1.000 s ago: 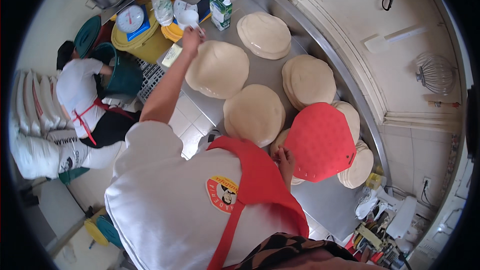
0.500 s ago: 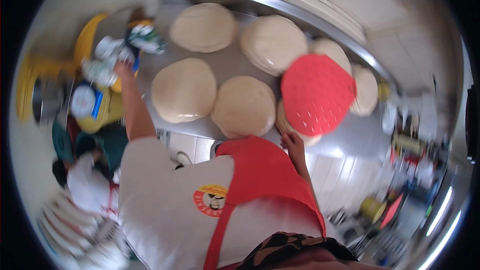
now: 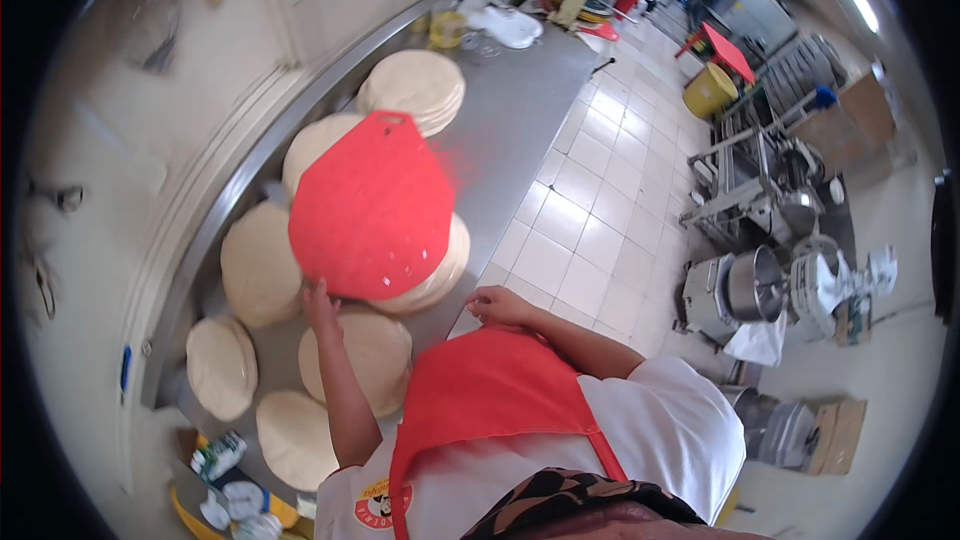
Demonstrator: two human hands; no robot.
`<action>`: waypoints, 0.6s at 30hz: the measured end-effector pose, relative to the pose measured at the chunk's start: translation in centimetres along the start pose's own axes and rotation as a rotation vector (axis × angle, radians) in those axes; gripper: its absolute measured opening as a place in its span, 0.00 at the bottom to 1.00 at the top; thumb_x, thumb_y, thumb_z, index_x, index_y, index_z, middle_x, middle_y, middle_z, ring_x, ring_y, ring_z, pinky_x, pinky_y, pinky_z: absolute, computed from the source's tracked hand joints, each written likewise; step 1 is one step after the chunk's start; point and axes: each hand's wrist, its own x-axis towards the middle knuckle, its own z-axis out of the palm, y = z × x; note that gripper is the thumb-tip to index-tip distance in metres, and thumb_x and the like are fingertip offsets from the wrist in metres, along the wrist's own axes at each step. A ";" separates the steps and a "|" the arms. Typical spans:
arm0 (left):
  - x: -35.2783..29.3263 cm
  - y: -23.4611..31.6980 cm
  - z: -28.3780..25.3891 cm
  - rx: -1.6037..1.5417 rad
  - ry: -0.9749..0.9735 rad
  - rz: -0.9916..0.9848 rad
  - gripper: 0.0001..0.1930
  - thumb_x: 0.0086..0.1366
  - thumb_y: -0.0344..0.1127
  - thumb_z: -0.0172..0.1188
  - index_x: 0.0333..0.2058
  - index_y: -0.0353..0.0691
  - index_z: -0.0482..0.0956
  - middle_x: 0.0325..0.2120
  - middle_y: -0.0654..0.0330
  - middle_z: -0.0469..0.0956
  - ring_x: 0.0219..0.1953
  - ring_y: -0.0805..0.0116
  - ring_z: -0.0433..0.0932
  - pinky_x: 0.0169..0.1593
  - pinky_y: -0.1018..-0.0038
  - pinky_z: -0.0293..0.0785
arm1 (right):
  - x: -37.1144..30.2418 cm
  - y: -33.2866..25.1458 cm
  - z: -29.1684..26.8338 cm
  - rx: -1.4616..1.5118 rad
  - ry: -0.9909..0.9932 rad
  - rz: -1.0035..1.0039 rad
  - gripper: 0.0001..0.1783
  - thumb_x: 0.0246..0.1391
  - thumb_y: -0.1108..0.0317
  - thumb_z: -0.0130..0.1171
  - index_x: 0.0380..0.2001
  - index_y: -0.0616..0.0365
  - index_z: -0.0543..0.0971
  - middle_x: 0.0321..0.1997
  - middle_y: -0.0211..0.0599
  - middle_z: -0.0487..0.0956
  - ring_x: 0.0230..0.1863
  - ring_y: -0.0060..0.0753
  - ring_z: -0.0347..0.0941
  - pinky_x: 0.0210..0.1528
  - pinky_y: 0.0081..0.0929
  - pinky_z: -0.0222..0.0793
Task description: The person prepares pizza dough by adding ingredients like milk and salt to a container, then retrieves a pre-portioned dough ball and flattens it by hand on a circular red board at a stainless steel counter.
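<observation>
A red many-sided sheet [image 3: 375, 205] with rows of small slits lies over several pale dough rounds, its slotted tab at the far end. Beside its near left edge is my left hand [image 3: 322, 308], fingers stretched forward at the rim; whether they touch it is unclear. Just past the table's front edge, by my red apron, my right hand [image 3: 500, 306] has loosely bent fingers with nothing visible in them. A layered dough stack [image 3: 412, 90] stands beyond the sheet, and a dough round [image 3: 355, 360] rests right under my left forearm. Another dough round [image 3: 260, 265] sits toward the wall.
The steel table [image 3: 500, 105] runs along the wall at left. At its near left end are a bag and containers [image 3: 240, 490]. A white machine [image 3: 510, 0] stands at the far end. Across the tiled floor [image 3: 570, 240] are mixers [image 3: 755, 285], racks and a yellow bin [image 3: 710, 90].
My view has turned right along the table. My left hand has left the bag and containers and come to the sheet's edge. My right hand is now off the table edge.
</observation>
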 end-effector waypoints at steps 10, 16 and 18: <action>-6.2 2.4 5.8 -0.350 -0.208 0.255 0.24 0.67 0.33 0.66 0.59 0.30 0.73 0.54 0.48 0.78 0.52 0.54 0.80 0.54 0.57 0.81 | -5.8 16.2 -20.8 0.500 0.407 0.259 0.17 0.65 0.58 0.59 0.48 0.59 0.80 0.38 0.34 0.82 0.36 0.28 0.79 0.35 0.31 0.77; -19.7 5.8 15.1 -0.164 -0.073 0.641 0.17 0.67 0.29 0.65 0.52 0.30 0.79 0.46 0.53 0.83 0.46 0.62 0.82 0.52 0.66 0.81 | -5.0 20.7 -33.4 0.476 0.445 0.207 0.17 0.65 0.57 0.59 0.47 0.58 0.80 0.36 0.33 0.82 0.34 0.27 0.79 0.33 0.29 0.75; -23.1 7.2 17.8 -0.068 -0.019 0.667 0.15 0.67 0.28 0.65 0.51 0.30 0.80 0.44 0.54 0.84 0.44 0.64 0.83 0.51 0.68 0.80 | -5.2 19.0 -36.1 0.499 0.436 0.168 0.17 0.65 0.56 0.60 0.48 0.58 0.80 0.36 0.33 0.81 0.34 0.28 0.79 0.34 0.29 0.75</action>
